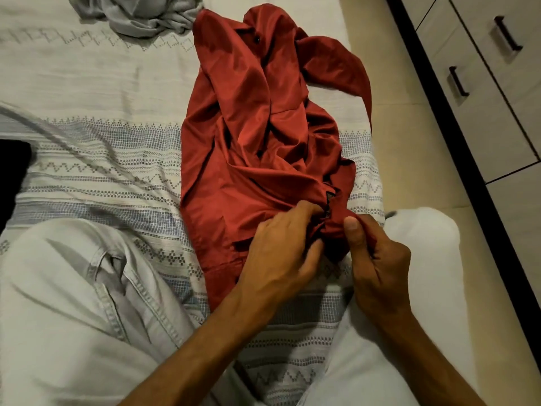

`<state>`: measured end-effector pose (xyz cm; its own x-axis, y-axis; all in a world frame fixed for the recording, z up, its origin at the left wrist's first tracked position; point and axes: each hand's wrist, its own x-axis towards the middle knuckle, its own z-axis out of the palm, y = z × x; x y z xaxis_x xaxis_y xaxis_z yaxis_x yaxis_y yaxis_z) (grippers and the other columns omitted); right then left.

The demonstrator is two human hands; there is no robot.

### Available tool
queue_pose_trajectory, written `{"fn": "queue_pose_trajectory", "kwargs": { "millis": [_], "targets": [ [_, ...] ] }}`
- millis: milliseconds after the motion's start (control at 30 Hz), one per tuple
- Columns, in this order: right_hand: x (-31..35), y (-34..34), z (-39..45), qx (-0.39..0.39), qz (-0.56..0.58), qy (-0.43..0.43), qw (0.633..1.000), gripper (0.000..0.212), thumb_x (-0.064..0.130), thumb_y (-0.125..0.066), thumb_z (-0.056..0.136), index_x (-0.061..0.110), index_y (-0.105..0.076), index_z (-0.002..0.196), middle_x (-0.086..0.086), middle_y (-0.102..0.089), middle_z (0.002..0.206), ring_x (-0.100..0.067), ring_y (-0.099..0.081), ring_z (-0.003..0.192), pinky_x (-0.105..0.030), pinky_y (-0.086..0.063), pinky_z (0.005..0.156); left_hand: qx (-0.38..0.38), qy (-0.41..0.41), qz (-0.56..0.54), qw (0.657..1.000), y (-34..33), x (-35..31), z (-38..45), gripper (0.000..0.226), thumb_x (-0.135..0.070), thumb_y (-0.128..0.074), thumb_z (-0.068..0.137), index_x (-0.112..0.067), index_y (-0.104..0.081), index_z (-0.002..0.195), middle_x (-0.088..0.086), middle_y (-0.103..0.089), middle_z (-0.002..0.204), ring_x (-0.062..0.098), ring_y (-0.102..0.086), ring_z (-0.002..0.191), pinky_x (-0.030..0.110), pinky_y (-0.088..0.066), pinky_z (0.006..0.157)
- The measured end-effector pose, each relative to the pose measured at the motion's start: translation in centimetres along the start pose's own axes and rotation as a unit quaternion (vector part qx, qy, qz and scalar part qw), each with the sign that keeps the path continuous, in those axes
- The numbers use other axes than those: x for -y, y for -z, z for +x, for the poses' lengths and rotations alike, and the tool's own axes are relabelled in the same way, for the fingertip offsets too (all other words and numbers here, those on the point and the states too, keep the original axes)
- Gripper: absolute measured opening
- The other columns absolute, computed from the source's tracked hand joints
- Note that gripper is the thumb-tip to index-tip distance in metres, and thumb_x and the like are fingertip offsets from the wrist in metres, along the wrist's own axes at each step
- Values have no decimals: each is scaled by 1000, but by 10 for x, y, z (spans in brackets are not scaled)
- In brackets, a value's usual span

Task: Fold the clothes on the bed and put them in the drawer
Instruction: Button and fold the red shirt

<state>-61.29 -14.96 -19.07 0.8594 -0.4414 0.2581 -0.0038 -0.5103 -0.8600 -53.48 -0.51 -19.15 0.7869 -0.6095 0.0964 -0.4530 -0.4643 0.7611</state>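
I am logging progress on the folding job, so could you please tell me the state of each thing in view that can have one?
Red shirt: unfolded, crumpled on the bed, near edge gripped by both hands.
Grey garment: unfolded, bunched in a heap at the far end of the bed.
Drawers: all closed.
Left hand: fingers curled into the red shirt.
Right hand: pinching the red shirt.
Bed: covered with a patterned spread.

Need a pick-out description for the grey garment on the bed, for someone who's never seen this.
Start at the bed with its pale patterned cover and look to its far end, at the top of the view. The grey garment lies there in a crumpled heap, just left of the red shirt. It is the only grey piece, and neither hand touches it.
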Motion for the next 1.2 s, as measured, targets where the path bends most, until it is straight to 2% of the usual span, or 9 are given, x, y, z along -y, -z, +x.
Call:
{"fn": "queue_pose_trajectory", "kwargs": {
  "millis": [200,267,400,533,633,700,867,1000,1200],
  "targets": [
    [0,11,-9,-48,-127,135,981,25,35,-54,108,20,-68,121,8,-69,100,0,-61,89,-13,-54,83,-88,-88,95,988,41,2,-30,35,-5,-77,90,-16,-72,123,0,-73,104,23,-70,95,41,-52,93],
    [3,16,-19,-10,-185,238,953,22,28,-65,104,14,-74,118,0,-75,97,-8,-64,87,-24,-55,83,-106,-177,131,970,55,7,-52,36,-5,-77,91,-16,-70,125,2,-67,97,24,-65,90,42,-50,100],
    [3,12,-40,133,-264,367,882,21,12,-72,99,4,-78,117,-9,-71,88,-27,-63,79,-42,-52,76,19,-298,253,920,61,16,-87,18,-11,-60,104,-12,-68,119,2,-53,86,24,-55,75,39,-50,71],
    [-1,2,-38,245,-314,405,823,12,15,-67,100,13,-78,103,-2,-63,81,-26,-60,75,-39,-50,70,176,-229,322,901,54,31,-96,18,-37,-56,88,-26,-71,90,-7,-62,73,18,-65,64,28,-49,54],
    [-1,0,-38,361,-326,357,798,20,42,-67,98,25,-73,92,5,-63,85,-19,-59,81,-38,-46,71,256,-149,286,911,57,33,-96,42,-69,-50,94,-29,-62,90,-9,-66,82,15,-66,78,32,-52,65],
    [1,3,-35,378,-279,272,840,36,58,-59,100,27,-73,92,8,-65,87,-15,-57,84,-39,-45,73,243,-118,233,934,65,31,-94,51,-74,-41,100,-29,-61,90,-10,-63,81,15,-63,78,35,-51,67],
    [3,-4,10,138,-197,36,970,28,49,-61,101,24,-73,98,8,-71,87,-12,-66,78,-41,-57,70,49,27,159,986,82,52,-51,24,-49,-58,101,-25,-64,102,-7,-63,89,18,-60,86,43,-54,73],
    [0,-45,42,202,-298,-135,923,57,82,-48,91,25,-58,96,4,-66,83,-22,-64,79,-43,-55,74,67,112,216,968,78,79,6,76,-56,-81,79,-23,-49,140,8,-51,134,34,-50,122,50,-45,103],
    [-21,-51,54,188,-200,-123,954,34,41,-61,101,15,-66,79,3,-66,66,-24,-64,69,-43,-49,66,144,39,273,950,61,92,34,94,-94,-55,70,-53,-33,151,-5,-26,164,32,-33,140,55,-31,107]
  ]
}}
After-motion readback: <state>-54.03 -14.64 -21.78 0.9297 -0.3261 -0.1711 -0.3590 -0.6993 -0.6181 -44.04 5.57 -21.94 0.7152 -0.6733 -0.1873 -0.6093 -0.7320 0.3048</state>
